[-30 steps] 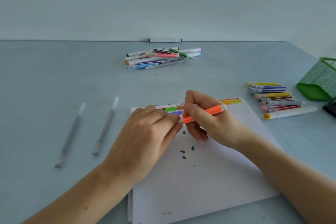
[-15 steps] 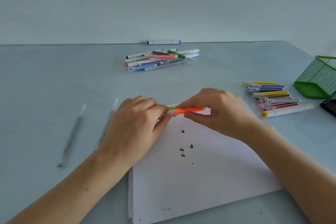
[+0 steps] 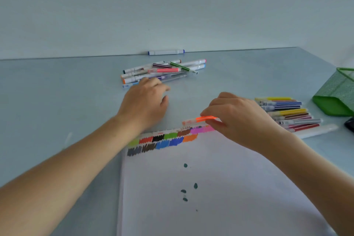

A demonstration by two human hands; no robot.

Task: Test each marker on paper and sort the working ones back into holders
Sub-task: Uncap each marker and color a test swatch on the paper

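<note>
My right hand point(image 3: 239, 119) grips an orange marker point(image 3: 199, 119), capped, held level just above the top edge of the white paper point(image 3: 220, 188). Rows of colour swatches point(image 3: 168, 140) run along that edge, and a few dark green blots lie lower down. My left hand point(image 3: 145, 101) is stretched forward, fingers spread and holding nothing, its fingertips at the near edge of the far pile of markers point(image 3: 164, 71). A second group of markers point(image 3: 287, 115) lies right of the paper, partly hidden by my right hand.
A green mesh holder point(image 3: 339, 94) lies at the right edge, with a dark object point(image 3: 349, 124) just in front of it. One blue-capped white marker point(image 3: 166, 52) rests against the back wall. The pale blue table point(image 3: 57, 101) extends to the left.
My left hand has let go of the orange marker and reached forward to the far pile. My right hand has carried the marker to the right, uncovering the swatches. The view has tilted up.
</note>
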